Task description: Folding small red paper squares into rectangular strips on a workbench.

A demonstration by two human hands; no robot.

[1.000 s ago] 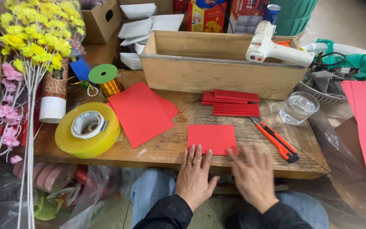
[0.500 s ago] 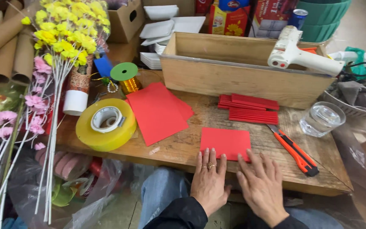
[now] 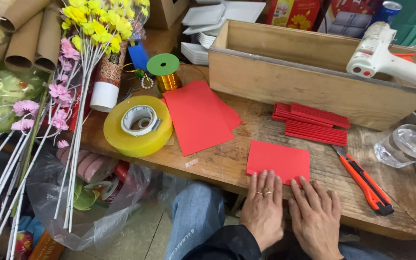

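Observation:
A small red paper rectangle [image 3: 279,160] lies near the front edge of the wooden table [image 3: 222,161]. My left hand [image 3: 264,209], with rings on two fingers, lies flat with its fingertips touching the paper's near edge. My right hand [image 3: 317,218] lies flat beside it, fingertips on the paper's near right corner. Neither hand grips anything. Behind the paper sits a stack of folded red strips [image 3: 314,123]. To the left lie larger red sheets [image 3: 198,115].
An orange utility knife [image 3: 364,180] lies right of the paper, a glass of water [image 3: 404,145] beyond it. A wooden box [image 3: 314,77] carries a white glue gun [image 3: 391,60]. A big yellow tape roll [image 3: 138,126], a green ribbon spool [image 3: 164,71], artificial flowers [image 3: 80,53] and cardboard tubes [image 3: 30,36] stand left.
The camera view has swung left and down. My right hand has moved in and settled flat beside my left hand at the red paper's near edge.

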